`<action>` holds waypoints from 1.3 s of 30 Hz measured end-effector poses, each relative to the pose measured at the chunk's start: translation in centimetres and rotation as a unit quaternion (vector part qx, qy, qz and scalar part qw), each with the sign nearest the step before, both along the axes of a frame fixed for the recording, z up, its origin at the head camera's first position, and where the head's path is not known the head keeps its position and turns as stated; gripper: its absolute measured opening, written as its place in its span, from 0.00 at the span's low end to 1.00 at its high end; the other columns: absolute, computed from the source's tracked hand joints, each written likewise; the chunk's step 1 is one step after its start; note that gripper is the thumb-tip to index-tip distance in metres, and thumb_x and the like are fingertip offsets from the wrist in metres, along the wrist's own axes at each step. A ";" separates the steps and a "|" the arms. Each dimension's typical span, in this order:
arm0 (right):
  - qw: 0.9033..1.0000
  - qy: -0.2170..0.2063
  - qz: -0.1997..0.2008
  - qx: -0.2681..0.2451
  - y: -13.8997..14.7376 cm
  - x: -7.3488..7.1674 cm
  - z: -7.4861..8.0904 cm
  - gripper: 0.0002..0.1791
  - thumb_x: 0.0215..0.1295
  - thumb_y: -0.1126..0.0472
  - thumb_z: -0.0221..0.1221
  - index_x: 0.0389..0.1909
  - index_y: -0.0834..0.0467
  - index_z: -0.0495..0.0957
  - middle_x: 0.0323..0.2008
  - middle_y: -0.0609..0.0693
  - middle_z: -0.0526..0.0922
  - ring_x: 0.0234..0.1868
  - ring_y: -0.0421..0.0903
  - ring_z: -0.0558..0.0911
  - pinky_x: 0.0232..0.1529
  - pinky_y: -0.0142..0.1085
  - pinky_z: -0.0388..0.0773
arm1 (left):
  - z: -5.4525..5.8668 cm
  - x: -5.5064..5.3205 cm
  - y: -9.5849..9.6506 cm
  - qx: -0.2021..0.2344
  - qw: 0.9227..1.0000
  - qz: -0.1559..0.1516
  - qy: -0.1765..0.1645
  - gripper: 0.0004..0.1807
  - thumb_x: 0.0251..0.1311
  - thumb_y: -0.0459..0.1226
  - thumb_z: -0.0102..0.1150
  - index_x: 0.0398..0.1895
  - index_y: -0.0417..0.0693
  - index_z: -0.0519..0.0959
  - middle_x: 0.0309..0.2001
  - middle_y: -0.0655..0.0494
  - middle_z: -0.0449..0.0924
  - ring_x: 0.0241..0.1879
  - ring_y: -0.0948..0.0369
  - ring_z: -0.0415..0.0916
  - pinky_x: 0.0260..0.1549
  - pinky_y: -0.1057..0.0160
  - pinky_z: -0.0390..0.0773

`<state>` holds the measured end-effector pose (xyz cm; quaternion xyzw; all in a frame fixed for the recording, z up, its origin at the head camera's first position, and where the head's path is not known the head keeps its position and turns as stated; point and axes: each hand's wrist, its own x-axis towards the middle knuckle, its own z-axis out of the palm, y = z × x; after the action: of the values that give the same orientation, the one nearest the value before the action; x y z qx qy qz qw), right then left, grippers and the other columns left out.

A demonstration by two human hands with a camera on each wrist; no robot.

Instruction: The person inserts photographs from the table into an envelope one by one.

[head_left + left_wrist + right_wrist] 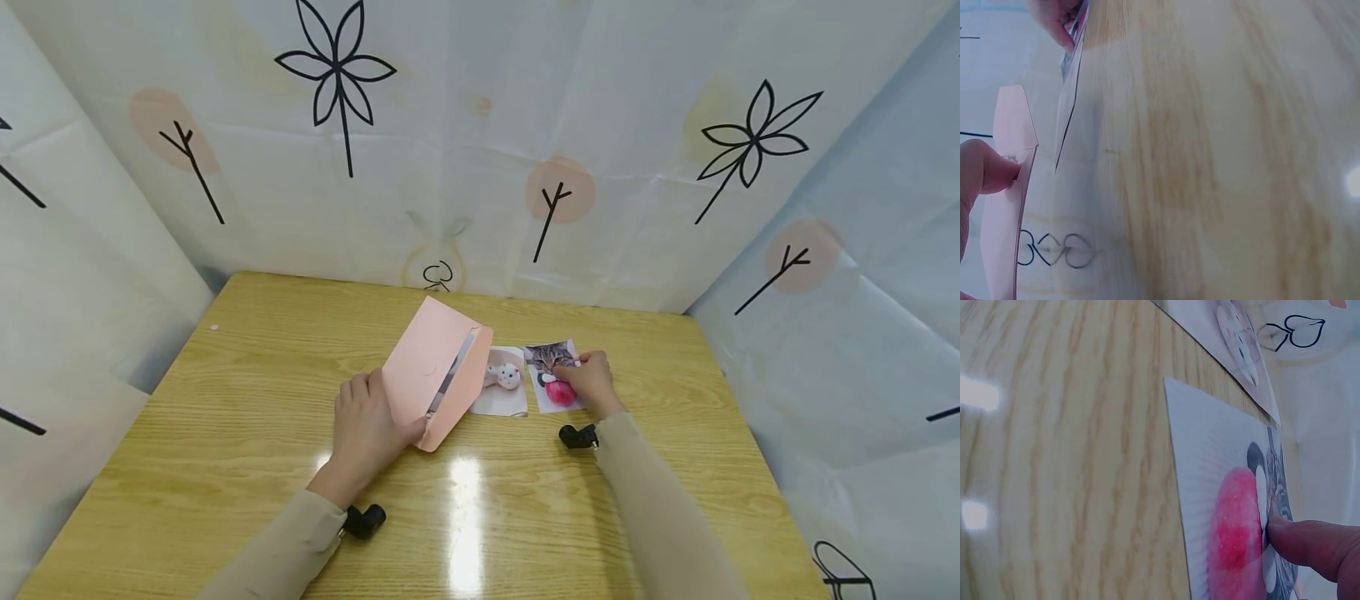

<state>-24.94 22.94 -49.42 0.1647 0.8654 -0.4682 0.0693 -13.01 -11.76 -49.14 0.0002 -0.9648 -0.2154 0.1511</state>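
Observation:
My left hand grips a pink paper envelope by its lower left side, thumb across the front near the opening. The envelope is tilted above the table, its flap folded out to the right, and a grey and white strip shows in the slit. My right hand pinches a printed picture of a cat with a bright pink shape, thumb on its face. Just left of it lies a second picture with a small white spotted figure, partly covered by the envelope.
Everything is on a wood-grain table with glossy light reflections. A pale cloth with plant drawings hangs behind the table and along both sides. Black wrist cameras sit at both sleeve cuffs.

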 end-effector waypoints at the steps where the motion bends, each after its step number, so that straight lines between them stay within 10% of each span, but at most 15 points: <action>1: 1.000 0.002 0.002 -0.008 0.1 0.0 0.0 0.36 0.55 0.59 0.68 0.56 0.68 0.58 0.53 0.64 0.64 0.53 0.55 0.66 0.57 0.47 0.67 | 0.0 0.0 0.0 -0.001 1.000 0.000 0.002 0.53 0.32 0.61 0.71 0.54 0.29 0.67 0.44 0.36 0.66 0.45 0.42 0.61 0.46 0.46 0.63; 9: 1.000 -0.014 0.019 -0.001 1.4 0.4 0.8 0.28 0.64 0.64 0.58 0.60 0.73 0.60 0.56 0.67 0.67 0.55 0.57 0.69 0.58 0.50 0.68 | -0.1 -0.1 -0.1 -0.001 1.000 -0.004 -0.005 0.55 0.34 0.61 0.69 0.57 0.28 0.65 0.46 0.34 0.65 0.46 0.40 0.60 0.47 0.45 0.63; 19: 0.997 -0.044 0.061 -0.029 3.5 0.9 2.5 0.16 0.70 0.63 0.54 0.52 0.70 0.72 0.39 0.58 0.75 0.32 0.47 0.74 0.33 0.36 0.75 | 0.0 -0.2 -0.4 -0.007 1.000 0.007 -0.020 0.55 0.36 0.61 0.65 0.60 0.27 0.63 0.48 0.32 0.65 0.46 0.39 0.61 0.47 0.43 0.63; 39: 0.979 0.084 -0.006 -0.184 1.7 1.0 6.2 0.14 0.73 0.62 0.50 0.50 0.68 0.65 0.39 0.56 0.75 0.32 0.43 0.79 0.48 0.41 0.78 | 0.3 -0.2 -0.1 -0.005 0.999 0.013 -0.030 0.53 0.36 0.58 0.64 0.59 0.26 0.63 0.49 0.32 0.65 0.48 0.39 0.60 0.49 0.43 0.62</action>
<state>-23.95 24.67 -43.20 0.1148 0.7662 -0.6318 0.0224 -13.22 -11.88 -48.86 0.0190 -0.9699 -0.2085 0.1246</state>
